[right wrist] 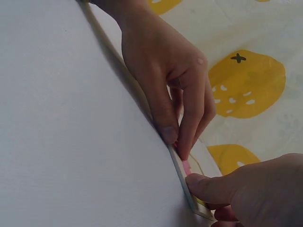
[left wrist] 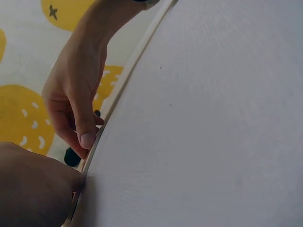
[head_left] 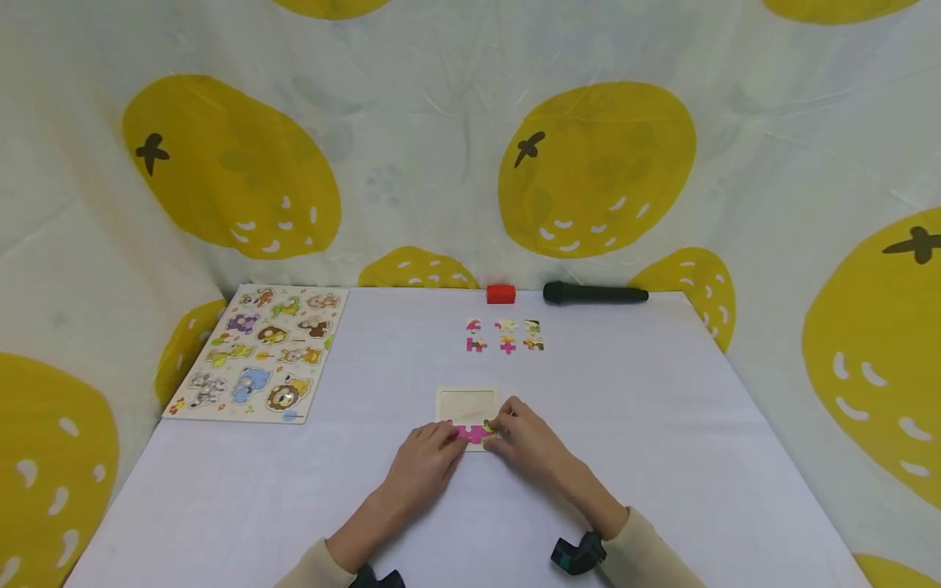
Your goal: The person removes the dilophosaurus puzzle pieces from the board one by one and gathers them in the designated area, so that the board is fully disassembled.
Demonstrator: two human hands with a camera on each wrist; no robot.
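Note:
A small wooden puzzle tray (head_left: 469, 403) lies flat on the white table, its far part bare wood. Joined pink puzzle pieces (head_left: 470, 433) fill its near part. My left hand (head_left: 426, 459) holds the tray's near left side, thumb at the near edge and a fingertip on the pink pieces, as the right wrist view shows. At the near right corner my right hand (head_left: 531, 441) pinches a yellow-green puzzle piece (head_left: 490, 427) between thumb and index finger; the fingers cover much of it. Beyond the tray, several loose puzzle pieces (head_left: 507, 345) lie in two rows.
An animal puzzle board (head_left: 257, 353) lies at the table's left. Along the back edge are a red block (head_left: 501, 294) and a black microphone-shaped object (head_left: 595, 293). Behind the table hangs a curtain (head_left: 419, 163) printed with yellow fruit.

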